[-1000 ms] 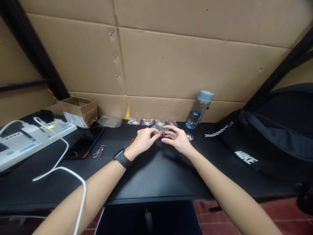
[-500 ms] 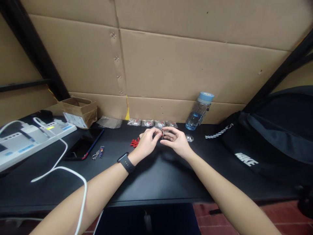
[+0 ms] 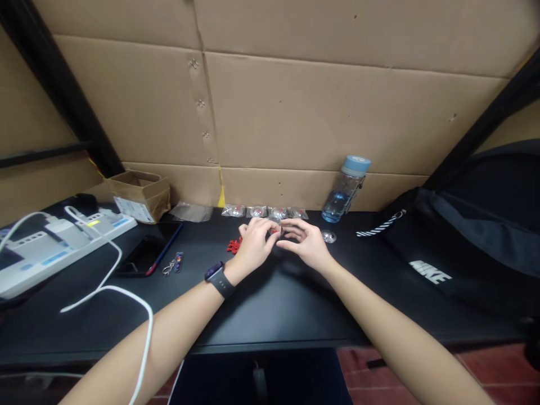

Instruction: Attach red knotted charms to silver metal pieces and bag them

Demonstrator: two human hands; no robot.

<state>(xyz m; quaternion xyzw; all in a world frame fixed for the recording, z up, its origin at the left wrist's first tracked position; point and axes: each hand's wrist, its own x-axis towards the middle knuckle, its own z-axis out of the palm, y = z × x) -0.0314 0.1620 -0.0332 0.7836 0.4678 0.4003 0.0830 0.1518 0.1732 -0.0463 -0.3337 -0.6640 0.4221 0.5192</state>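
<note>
A cardboard wall [image 3: 316, 112] is set behind a black bench [image 3: 274, 309]. At the right a dark Nike backpack [image 3: 476, 236] is placed; at the far left a white power strip [image 3: 73, 247] is fitted with plugs. Near it an open cardboard box [image 3: 154, 197] is seen, and a blue-lidded water bottle [image 3: 341, 194] is stood before the wall. In the middle both hands are brought together above the bench: by the left hand [image 3: 254, 239] a small red piece [image 3: 274, 230] is pinched (it is mostly covered by fingers), and by the right hand [image 3: 306, 242] a thin disc [image 3: 280, 229], turned edge-on, is gripped between curved fingers and thumb. Clear packets [image 3: 257, 212] are lined up beyond; a clear round piece [image 3: 328, 236] and red pieces [image 3: 233, 246] are left nearby.
</note>
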